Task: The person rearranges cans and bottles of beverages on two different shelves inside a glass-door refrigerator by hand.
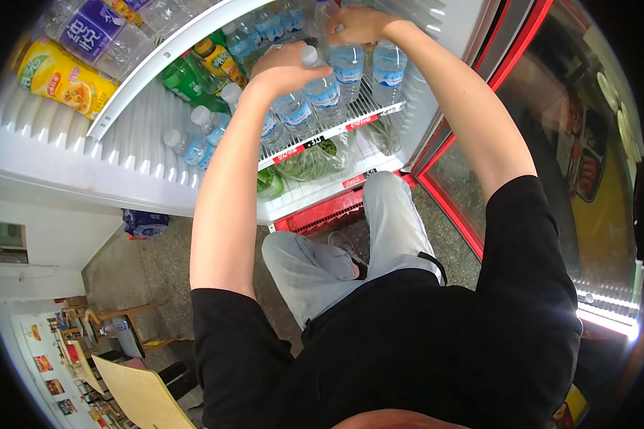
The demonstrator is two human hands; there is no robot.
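Note:
Inside an open fridge, both my hands are among clear water bottles with blue labels on a wire shelf (379, 112). My left hand (283, 69) is closed at the upper part of a white-capped water bottle (324, 94) in the front row, its thumb across the bottle and its other fingers mostly hidden. Farther back, my right hand (361, 25) has its fingers curled against a clear bottle with a purple top (326, 8), partly cut off by the upper edge. Below my right hand stand two more water bottles, one at the front right corner (389, 71).
Green bottles (186, 80) stand left of my left hand. The shelf above has a curved white front edge (168, 53), a yellow package (64, 77) and larger bottles. Bagged green vegetables (315, 166) lie below. At right, the red-framed glass door (451, 193) stands open.

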